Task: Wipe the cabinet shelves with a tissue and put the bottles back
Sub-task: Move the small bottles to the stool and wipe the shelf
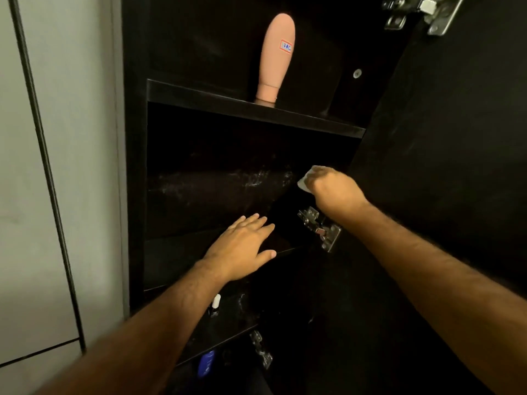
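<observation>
Cabinet: the tall black wooden cabinet (137, 166) is standing open, its dusty middle shelf (199, 195) streaked white.
Bottle: the peach plastic bottle (276, 58) is standing cap-down on the upper shelf; likely light, smooth and top-heavy, best gripped round the body.
Left hand: the left hand (242, 249) is resting flat, fingers spread, holding nothing.
Right hand: the right hand (332, 188) is clenching the tissue.
Tissue: the soft white crumpled tissue (304, 182) is pressing against the shelf's right end; flimsy, probably tearing easily.
</observation>
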`<act>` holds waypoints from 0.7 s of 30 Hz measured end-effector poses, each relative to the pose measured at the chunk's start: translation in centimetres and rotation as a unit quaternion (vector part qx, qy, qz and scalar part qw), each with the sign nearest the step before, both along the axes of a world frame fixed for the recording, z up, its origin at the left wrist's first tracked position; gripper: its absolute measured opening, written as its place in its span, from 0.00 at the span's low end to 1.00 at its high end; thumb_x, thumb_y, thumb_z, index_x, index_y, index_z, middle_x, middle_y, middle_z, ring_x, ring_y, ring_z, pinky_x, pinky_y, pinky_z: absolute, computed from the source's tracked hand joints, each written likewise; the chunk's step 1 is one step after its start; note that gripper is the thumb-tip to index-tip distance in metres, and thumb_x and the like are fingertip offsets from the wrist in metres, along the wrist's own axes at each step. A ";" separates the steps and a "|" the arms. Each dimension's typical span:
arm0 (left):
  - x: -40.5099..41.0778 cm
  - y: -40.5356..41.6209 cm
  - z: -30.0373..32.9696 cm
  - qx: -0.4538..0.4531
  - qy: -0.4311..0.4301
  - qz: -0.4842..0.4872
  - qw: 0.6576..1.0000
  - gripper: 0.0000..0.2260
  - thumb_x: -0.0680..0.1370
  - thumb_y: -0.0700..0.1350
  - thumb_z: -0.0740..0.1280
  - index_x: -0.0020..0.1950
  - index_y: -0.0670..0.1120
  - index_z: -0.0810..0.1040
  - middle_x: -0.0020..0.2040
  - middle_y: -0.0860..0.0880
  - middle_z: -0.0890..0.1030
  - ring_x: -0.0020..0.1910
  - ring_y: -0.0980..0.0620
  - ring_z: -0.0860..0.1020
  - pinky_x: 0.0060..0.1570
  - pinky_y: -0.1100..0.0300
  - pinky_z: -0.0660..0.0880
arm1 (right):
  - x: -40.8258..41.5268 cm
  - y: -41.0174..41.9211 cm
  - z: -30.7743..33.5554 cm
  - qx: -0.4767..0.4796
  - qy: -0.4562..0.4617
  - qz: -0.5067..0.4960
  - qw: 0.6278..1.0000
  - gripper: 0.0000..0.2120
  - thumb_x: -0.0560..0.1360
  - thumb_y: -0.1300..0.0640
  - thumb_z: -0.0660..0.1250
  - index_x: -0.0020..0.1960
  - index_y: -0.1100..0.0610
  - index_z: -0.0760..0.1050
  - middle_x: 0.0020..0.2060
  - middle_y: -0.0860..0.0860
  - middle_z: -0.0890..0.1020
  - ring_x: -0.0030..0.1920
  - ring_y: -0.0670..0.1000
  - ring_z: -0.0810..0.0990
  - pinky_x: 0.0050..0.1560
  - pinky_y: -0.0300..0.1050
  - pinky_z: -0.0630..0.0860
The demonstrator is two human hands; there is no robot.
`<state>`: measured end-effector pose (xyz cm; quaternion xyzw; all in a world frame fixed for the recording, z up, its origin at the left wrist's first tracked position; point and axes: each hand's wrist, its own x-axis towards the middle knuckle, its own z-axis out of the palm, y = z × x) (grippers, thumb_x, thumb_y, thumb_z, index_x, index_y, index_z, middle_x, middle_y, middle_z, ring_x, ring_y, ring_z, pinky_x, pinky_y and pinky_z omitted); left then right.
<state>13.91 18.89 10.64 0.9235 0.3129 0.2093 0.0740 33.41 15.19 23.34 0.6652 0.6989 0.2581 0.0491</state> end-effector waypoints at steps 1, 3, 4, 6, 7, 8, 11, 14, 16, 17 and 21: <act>-0.1 0.0 -0.1 -0.003 -0.002 -0.002 1.000 0.29 0.81 0.58 0.58 0.79 0.50 0.55 0.79 0.49 0.55 0.78 0.54 0.48 0.76 0.58 0.44 | -0.3 0.3 -0.9 -0.019 -0.079 -0.024 0.996 0.18 0.80 0.60 0.57 0.68 0.57 0.73 0.71 0.56 0.71 0.75 0.54 0.63 0.77 0.51 0.52; -0.3 0.1 -0.2 -0.007 -0.007 -0.005 1.000 0.28 0.81 0.58 0.58 0.79 0.50 0.56 0.79 0.49 0.55 0.78 0.54 0.48 0.76 0.58 0.44 | -0.5 0.6 -2.5 -0.044 -0.169 -0.067 0.982 0.21 0.81 0.54 0.53 0.72 0.56 0.69 0.76 0.56 0.62 0.78 0.54 0.52 0.76 0.56 0.38; -0.3 0.1 -0.2 -0.010 -0.008 -0.007 1.000 0.28 0.81 0.57 0.58 0.79 0.50 0.56 0.79 0.49 0.55 0.78 0.54 0.48 0.76 0.58 0.44 | -0.5 0.7 -3.3 -0.054 -0.179 -0.083 0.979 0.23 0.81 0.52 0.51 0.75 0.57 0.65 0.78 0.55 0.57 0.79 0.53 0.47 0.75 0.57 0.36; -0.3 0.2 -0.1 -0.019 -0.011 -0.007 1.000 0.28 0.81 0.57 0.59 0.78 0.49 0.56 0.79 0.48 0.55 0.78 0.53 0.49 0.76 0.57 0.44 | -0.6 0.9 -4.5 -0.082 -0.181 -0.107 0.974 0.26 0.82 0.50 0.48 0.78 0.58 0.57 0.79 0.55 0.51 0.79 0.53 0.40 0.75 0.58 0.34; -0.3 0.2 -0.1 -0.024 -0.012 -0.006 1.000 0.28 0.81 0.57 0.59 0.78 0.49 0.56 0.79 0.48 0.55 0.78 0.53 0.49 0.76 0.56 0.45 | -0.9 1.0 -5.0 -0.098 -0.190 -0.119 0.970 0.27 0.81 0.49 0.46 0.78 0.59 0.54 0.79 0.55 0.48 0.78 0.53 0.38 0.76 0.58 0.34; -0.4 0.2 -0.1 -0.028 -0.011 -0.006 1.000 0.28 0.81 0.57 0.59 0.78 0.49 0.56 0.79 0.48 0.56 0.78 0.52 0.49 0.77 0.56 0.45 | -1.2 1.0 -5.5 -0.109 -0.202 -0.131 0.964 0.28 0.81 0.49 0.45 0.79 0.59 0.51 0.79 0.55 0.47 0.78 0.54 0.37 0.76 0.58 0.34; -0.4 0.2 -0.1 -0.032 -0.009 -0.009 0.999 0.28 0.81 0.57 0.59 0.78 0.49 0.56 0.79 0.48 0.56 0.78 0.52 0.49 0.77 0.55 0.46 | -1.9 1.4 -6.2 -0.141 -0.211 -0.160 0.954 0.31 0.81 0.47 0.47 0.79 0.60 0.43 0.79 0.57 0.43 0.78 0.54 0.36 0.76 0.57 0.35; -0.6 0.2 0.0 -0.037 -0.013 -0.014 0.999 0.29 0.81 0.57 0.59 0.78 0.48 0.56 0.79 0.48 0.56 0.78 0.52 0.50 0.77 0.55 0.46 | -2.2 1.8 -6.6 -0.178 -0.199 -0.145 0.953 0.31 0.80 0.50 0.52 0.79 0.59 0.47 0.79 0.57 0.49 0.79 0.54 0.42 0.77 0.56 0.38; -0.6 0.2 0.0 -0.041 -0.015 -0.015 0.999 0.29 0.81 0.57 0.59 0.79 0.48 0.56 0.79 0.48 0.57 0.78 0.52 0.50 0.77 0.55 0.47 | -2.4 2.2 -7.0 -0.196 -0.207 -0.123 0.951 0.30 0.79 0.51 0.55 0.78 0.58 0.56 0.78 0.56 0.56 0.79 0.55 0.48 0.77 0.57 0.41; -0.6 0.1 0.0 -0.042 -0.013 -0.015 0.999 0.29 0.81 0.57 0.59 0.79 0.48 0.56 0.79 0.48 0.57 0.78 0.52 0.50 0.77 0.55 0.47 | -2.4 2.4 -7.4 -0.203 -0.220 -0.118 0.947 0.28 0.78 0.50 0.56 0.77 0.57 0.60 0.77 0.56 0.58 0.78 0.56 0.50 0.77 0.57 0.42; -0.6 0.3 0.1 -0.045 -0.001 -0.014 0.999 0.29 0.81 0.56 0.59 0.79 0.48 0.56 0.79 0.48 0.57 0.78 0.52 0.50 0.77 0.54 0.47 | -2.7 3.0 -8.1 -0.204 -0.252 -0.107 0.940 0.24 0.79 0.49 0.55 0.73 0.54 0.68 0.74 0.54 0.65 0.76 0.58 0.55 0.77 0.59 0.42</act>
